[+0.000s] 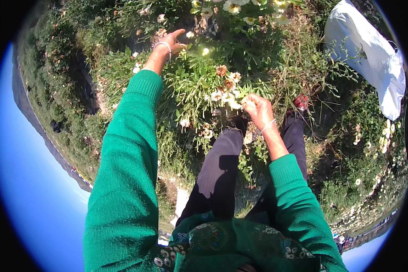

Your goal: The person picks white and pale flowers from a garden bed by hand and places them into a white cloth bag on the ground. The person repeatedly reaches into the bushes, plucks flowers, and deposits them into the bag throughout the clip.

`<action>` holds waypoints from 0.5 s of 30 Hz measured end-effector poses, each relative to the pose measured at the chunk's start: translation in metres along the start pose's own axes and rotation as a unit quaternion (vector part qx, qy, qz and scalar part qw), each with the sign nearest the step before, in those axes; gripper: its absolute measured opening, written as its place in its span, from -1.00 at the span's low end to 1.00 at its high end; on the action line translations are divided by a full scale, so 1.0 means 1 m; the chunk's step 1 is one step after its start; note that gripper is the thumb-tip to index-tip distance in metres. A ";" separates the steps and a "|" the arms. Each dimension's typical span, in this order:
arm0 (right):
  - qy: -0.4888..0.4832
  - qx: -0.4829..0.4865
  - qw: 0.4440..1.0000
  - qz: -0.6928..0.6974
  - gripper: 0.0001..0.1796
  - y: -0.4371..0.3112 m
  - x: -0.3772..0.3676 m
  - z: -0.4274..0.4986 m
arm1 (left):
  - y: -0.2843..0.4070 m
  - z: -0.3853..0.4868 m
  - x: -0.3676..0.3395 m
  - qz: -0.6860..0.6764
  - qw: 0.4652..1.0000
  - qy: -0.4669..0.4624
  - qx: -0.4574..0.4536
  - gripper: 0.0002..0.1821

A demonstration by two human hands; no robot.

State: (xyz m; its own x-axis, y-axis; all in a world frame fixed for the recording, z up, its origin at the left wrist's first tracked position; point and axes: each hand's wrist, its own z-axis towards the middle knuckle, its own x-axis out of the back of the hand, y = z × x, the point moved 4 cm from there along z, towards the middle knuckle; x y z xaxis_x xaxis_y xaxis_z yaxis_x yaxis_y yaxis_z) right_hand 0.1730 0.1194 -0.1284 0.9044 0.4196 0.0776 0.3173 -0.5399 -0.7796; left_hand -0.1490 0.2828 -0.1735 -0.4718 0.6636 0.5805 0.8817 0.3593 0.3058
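My left hand (170, 43) reaches out over the flower plants with the index finger stretched forward and the thumb apart; I see nothing in it. A small white flower (190, 34) is just beyond its fingers. Closer to my legs, my right hand (258, 109) has its fingers curled together at a cluster of cream flowers (228, 97). Something pale, apparently a flower head, shows between those fingertips, partly hidden by them. Withered brown blooms (221, 70) stand among the leafy green stems (190, 83) between my hands.
A white sack (363, 44) lies on the plants at the upper right. Dry, tangled stems (285, 64) are beside my right foot in a red shoe (301, 102). Larger pale yellow flowers (233, 6) grow ahead. More flowering plants spread to both sides.
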 end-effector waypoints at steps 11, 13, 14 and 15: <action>0.084 0.012 0.993 -0.076 -0.79 -0.018 0.048 -0.006 | 0.059 0.020 -0.057 0.006 0.987 0.159 -0.005 -0.74; 0.039 -0.006 0.993 -0.113 -0.77 -0.051 0.042 -0.022 | 0.053 -0.026 -0.065 -0.090 0.973 0.170 -0.131 -0.77; 0.008 -0.029 0.996 -0.081 -0.76 -0.075 0.036 -0.043 | 0.056 -0.055 -0.063 -0.163 0.955 0.171 -0.179 -0.79; -0.029 -0.014 0.996 -0.086 -0.80 -0.082 0.036 -0.062 | 0.066 -0.078 -0.065 -0.169 0.963 0.128 -0.165 -0.79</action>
State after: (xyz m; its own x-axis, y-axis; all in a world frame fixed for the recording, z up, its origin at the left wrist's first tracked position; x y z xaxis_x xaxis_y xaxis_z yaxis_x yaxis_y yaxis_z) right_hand 0.1974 0.1337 -0.0228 0.8181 0.5490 0.1712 0.4746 -0.4766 -0.7400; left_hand -0.0599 0.2119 -0.1323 -0.7527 0.3461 0.5601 0.6517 0.2704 0.7087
